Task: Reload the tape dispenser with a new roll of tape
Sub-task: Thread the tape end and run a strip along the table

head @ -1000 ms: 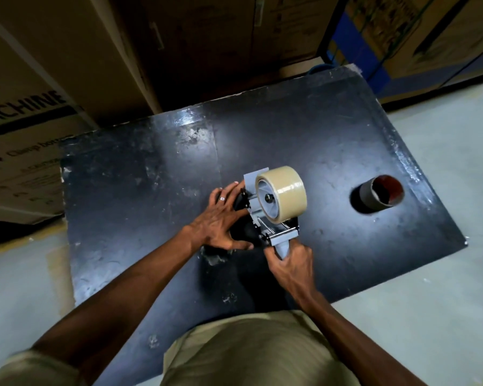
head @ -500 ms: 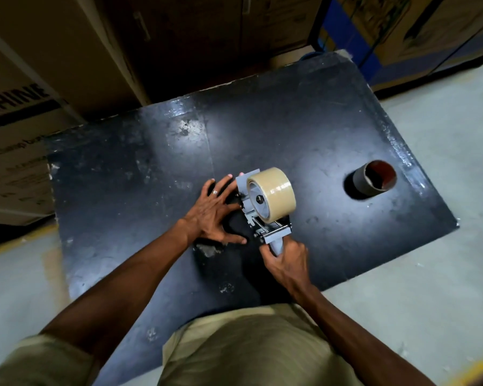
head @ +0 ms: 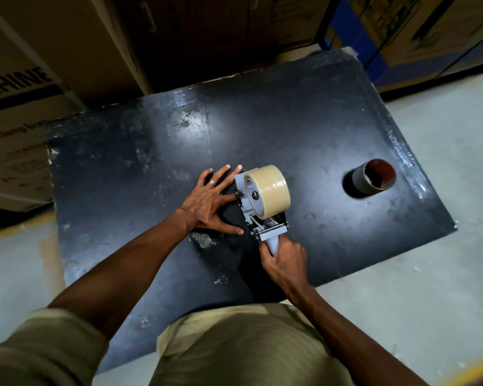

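A grey hand-held tape dispenser (head: 250, 215) stands on the black table (head: 304, 129) near its middle. A full beige roll of tape (head: 272, 189) sits on the dispenser's hub. My right hand (head: 285, 260) grips the dispenser's handle from below. My left hand (head: 211, 201) lies flat with fingers spread, its fingertips touching the left side of the dispenser's frame. An empty cardboard tape core (head: 374, 176) lies on its side at the table's right.
Large cardboard boxes (head: 20, 87) stand behind and to the left of the table. A blue rack (head: 346, 32) with more boxes is at the back right. Pale concrete floor (head: 444, 260) surrounds the table on the right and left.
My left hand has straightened and spread flat against the dispenser's side. The right hand keeps its grip on the handle. The camera view has shifted slightly.
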`<state>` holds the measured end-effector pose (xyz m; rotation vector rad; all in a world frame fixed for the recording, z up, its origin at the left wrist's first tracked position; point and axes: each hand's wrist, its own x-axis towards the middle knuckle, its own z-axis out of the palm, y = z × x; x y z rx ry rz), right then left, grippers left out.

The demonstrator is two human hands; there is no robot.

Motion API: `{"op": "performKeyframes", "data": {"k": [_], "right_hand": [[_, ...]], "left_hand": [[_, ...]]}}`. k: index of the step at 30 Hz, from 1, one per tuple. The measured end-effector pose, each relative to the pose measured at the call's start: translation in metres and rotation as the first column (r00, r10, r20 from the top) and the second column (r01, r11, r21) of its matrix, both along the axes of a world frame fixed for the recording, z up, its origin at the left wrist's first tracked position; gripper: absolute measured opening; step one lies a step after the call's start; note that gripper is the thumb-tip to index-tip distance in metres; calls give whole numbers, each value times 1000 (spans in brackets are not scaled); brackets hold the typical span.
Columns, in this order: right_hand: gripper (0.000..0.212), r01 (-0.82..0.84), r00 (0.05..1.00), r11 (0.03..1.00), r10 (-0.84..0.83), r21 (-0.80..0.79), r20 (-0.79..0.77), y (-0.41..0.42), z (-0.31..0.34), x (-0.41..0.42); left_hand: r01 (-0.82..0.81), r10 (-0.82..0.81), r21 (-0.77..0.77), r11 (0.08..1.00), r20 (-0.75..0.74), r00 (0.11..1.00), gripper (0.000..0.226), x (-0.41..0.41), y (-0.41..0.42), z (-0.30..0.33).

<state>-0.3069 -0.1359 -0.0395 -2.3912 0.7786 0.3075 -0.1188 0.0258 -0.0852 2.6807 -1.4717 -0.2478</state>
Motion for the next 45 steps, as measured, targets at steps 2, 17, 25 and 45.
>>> {"op": "performKeyframes", "data": {"k": [2,17,25,45], "right_hand": [[35,-39,998,999,39,-14,-44,0,3,-2],[41,-81,991,994,73,-68,-115,-3,5,0],[41,-88,989,993,78,-74,-126,-4,6,-10],[35,-47,996,998,44,-41,-84,-12,9,-74]], "left_hand": [[-7,7,16,1000,-1,1000,105,-2,1,0],[-3,1,93,996,12,1000,108,2,-2,0],[-4,1,103,995,25,1000,106,2,-5,2],[-36,45,219,975,-38,998,119,-2,-7,10]]}}
